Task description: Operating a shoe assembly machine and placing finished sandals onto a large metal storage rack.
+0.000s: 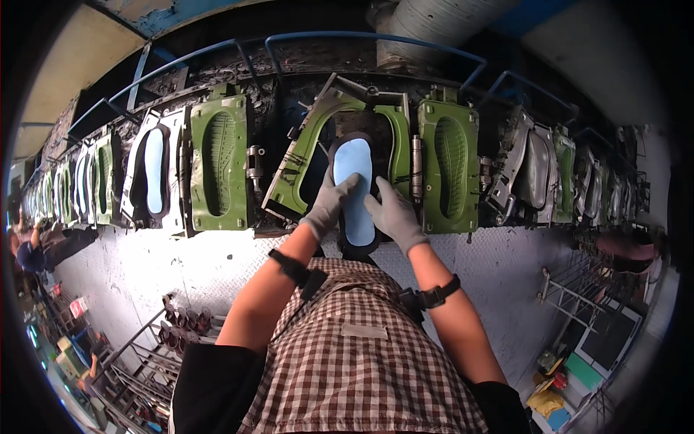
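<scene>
My left hand, in a grey glove, grips a shoe sole with a light-blue top and a dark rim. Its thumb presses on the blue face, and the other fingers are hidden behind the left edge. At the right edge, my right hand, also gloved, holds the same sole with its thumb against the side; some of its fingers are hidden. The sole stands upright in front of a green split mould frame, whose two sides are swung apart. Right of that frame is a green mould plate with a ribbed sole-shaped hollow.
A row of moulds curves away to both sides, including a green plate and a metal mould holding a blue-topped sole. Blue rails run behind. Racks stand lower left and right. Other people are at far left.
</scene>
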`<move>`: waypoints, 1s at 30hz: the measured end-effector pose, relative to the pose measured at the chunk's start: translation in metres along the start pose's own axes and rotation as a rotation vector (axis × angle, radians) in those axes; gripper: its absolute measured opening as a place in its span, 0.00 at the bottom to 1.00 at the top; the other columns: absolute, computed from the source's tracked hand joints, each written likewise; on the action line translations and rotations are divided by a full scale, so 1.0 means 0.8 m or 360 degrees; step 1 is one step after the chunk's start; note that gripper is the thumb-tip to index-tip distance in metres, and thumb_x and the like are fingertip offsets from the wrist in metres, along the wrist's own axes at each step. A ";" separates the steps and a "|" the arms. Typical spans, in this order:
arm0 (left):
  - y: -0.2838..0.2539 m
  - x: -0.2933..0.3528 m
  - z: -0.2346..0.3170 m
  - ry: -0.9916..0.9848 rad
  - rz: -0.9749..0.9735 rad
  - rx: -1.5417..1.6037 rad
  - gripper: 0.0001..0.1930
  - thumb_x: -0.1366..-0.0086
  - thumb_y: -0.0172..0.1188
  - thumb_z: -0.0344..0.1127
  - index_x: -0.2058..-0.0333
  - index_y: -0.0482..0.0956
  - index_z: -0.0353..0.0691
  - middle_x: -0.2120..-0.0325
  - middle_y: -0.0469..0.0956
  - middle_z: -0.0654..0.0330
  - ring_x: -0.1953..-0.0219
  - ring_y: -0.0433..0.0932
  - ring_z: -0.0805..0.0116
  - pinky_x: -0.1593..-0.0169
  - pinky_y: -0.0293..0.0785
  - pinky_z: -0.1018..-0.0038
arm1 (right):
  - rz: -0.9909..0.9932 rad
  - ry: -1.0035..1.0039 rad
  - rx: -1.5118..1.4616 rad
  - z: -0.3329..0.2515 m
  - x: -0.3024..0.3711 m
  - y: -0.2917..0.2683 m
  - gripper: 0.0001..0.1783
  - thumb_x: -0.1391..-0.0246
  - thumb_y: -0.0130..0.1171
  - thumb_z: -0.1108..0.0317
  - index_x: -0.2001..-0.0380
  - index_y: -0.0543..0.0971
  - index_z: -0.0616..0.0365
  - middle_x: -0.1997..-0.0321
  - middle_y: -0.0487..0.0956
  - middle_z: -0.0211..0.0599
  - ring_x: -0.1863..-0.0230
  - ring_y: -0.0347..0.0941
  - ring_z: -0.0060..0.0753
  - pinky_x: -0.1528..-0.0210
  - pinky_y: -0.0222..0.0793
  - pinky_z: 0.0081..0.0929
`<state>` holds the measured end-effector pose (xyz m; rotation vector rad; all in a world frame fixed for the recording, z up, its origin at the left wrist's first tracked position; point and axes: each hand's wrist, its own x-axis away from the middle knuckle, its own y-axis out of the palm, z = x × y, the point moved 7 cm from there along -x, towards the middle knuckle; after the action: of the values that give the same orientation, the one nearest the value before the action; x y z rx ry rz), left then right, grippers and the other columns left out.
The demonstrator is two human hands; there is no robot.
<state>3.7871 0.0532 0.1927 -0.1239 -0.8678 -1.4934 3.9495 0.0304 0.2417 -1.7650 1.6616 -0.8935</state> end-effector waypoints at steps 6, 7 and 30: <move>0.010 -0.007 0.008 0.0128 -0.0165 0.0017 0.40 0.39 0.72 0.39 0.32 0.62 0.40 0.43 0.75 0.55 0.46 0.76 0.66 0.44 0.75 0.70 | 0.0140 0.0374 -0.0416 0.000 0.011 0.013 0.24 0.45 0.64 0.68 0.45 0.74 0.59 0.70 0.81 0.43 0.67 0.78 0.51 0.60 0.73 0.43; 0.017 -0.006 0.018 0.0268 -0.0203 -0.0087 0.42 0.39 0.72 0.39 0.31 0.61 0.40 0.42 0.75 0.56 0.45 0.75 0.67 0.44 0.76 0.71 | 0.0146 0.0382 -0.0420 0.002 0.012 0.012 0.24 0.45 0.64 0.68 0.45 0.74 0.59 0.70 0.81 0.43 0.67 0.78 0.51 0.60 0.73 0.43; -0.016 0.131 -0.071 0.0100 0.0055 -0.1048 0.41 0.35 0.65 0.52 0.30 0.59 0.41 0.44 0.78 0.43 0.42 0.77 0.51 0.36 0.70 0.63 | -0.0516 -0.0021 -0.1057 -0.006 0.004 -0.003 0.26 0.34 0.51 0.74 0.33 0.68 0.60 0.65 0.78 0.31 0.71 0.69 0.19 0.68 0.70 0.21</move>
<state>3.7833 -0.0661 0.2063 -0.5691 -0.2938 -1.6916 3.9474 0.0275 0.2474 -2.5276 1.8234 -0.4685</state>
